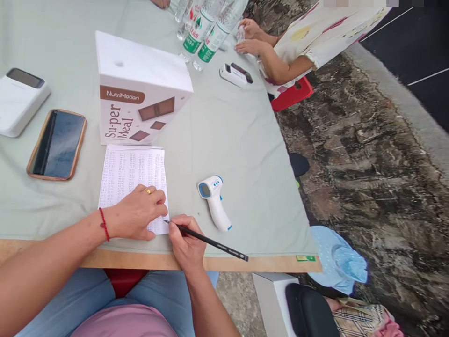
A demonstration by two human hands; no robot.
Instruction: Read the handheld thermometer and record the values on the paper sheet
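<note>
My left hand (137,213) rests on a sheet of paper (133,173), thumb apart and fingers slightly bent, holding nothing. Columns of small handwritten figures cover the sheet. In my right hand (187,243) is a black pen (213,242), pinched between thumb and fingers. Its tip meets the paper's lower right edge, close to my left fingers. To the right of the sheet lies a white and blue infrared thermometer (214,202). Behind the paper stands a white box (140,89) printed "NutriMotion Su-per Meal".
At the left are a phone (58,145) and a white device with a dark display (23,100). Several water bottles (198,35) stand at the back, near a small white device (233,76). Another person's hands (250,38) are at the table's far right. A blue cloth item (336,257) is beyond the corner.
</note>
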